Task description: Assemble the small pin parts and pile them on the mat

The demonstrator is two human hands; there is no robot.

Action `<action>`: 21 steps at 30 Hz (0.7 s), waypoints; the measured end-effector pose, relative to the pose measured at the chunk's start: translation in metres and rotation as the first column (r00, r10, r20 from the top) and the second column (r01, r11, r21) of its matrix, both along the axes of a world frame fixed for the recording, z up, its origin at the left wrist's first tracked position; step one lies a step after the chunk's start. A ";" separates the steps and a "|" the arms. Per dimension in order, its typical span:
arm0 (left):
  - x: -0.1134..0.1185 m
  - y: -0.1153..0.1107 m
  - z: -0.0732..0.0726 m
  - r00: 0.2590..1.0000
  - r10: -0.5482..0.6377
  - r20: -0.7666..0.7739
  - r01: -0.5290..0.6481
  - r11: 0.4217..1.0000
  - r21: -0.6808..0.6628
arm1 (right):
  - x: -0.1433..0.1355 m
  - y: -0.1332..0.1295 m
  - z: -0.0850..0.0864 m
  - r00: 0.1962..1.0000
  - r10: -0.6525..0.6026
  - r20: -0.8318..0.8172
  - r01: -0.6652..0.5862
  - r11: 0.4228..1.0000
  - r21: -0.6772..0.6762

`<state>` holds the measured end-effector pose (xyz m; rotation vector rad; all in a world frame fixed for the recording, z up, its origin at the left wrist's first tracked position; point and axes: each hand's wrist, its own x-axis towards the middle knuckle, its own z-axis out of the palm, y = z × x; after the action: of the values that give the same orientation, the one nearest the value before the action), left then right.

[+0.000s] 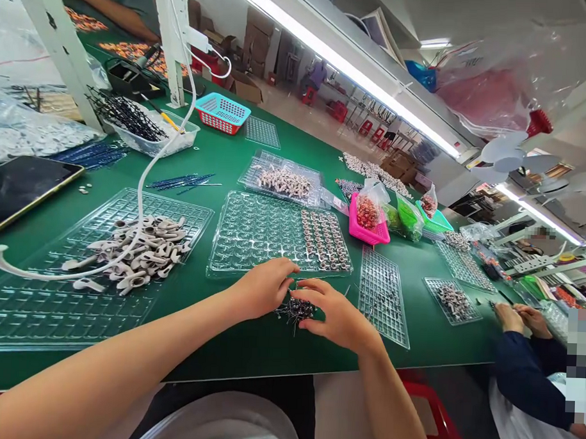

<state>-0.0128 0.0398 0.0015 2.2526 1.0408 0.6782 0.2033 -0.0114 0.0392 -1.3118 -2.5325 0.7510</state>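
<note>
My left hand (266,286) is closed, its fingers curled and thumb pressed in; what it holds, if anything, is hidden. Beside it, my right hand (336,314) has its thumb and fingers apart, curved around a small heap of dark parts with thin wire leads (295,311). That heap rests on the green table between both hands. Just beyond lies a clear plastic tray (254,234) with many small pockets. Rows of small pale earphone-like housings (324,240) fill its right side.
Left lies a pile of pale stemmed housings (138,249) on a clear tray, crossed by a white cable (140,201). A narrow tray (384,296) and pink basket (369,228) stand right. A phone (27,188) is far left. A co-worker's hands (523,318) work at right.
</note>
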 end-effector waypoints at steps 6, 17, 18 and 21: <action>0.005 -0.010 -0.001 0.977 -0.212 0.033 0.210 0.976 0.051 | 0.015 -0.043 -0.041 0.818 -0.380 -0.432 0.502 0.838 0.214; 0.013 -0.017 -0.004 0.963 -0.236 -0.128 0.241 0.970 0.024 | 0.001 -0.034 -0.066 0.806 -0.586 -0.087 0.584 0.762 0.281; 0.012 -0.016 -0.003 0.964 -0.234 -0.129 0.238 0.971 0.021 | 0.000 -0.032 -0.066 0.810 -0.584 -0.052 0.573 0.768 0.287; 0.008 -0.013 0.001 0.971 -0.208 -0.120 0.212 0.977 0.023 | 0.000 -0.030 -0.070 0.803 -0.595 -0.026 0.565 0.747 0.350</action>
<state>-0.0050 0.0272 0.0029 2.4148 0.8319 0.4832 0.2028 -0.0410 -0.0305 -1.8739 -1.9725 0.1100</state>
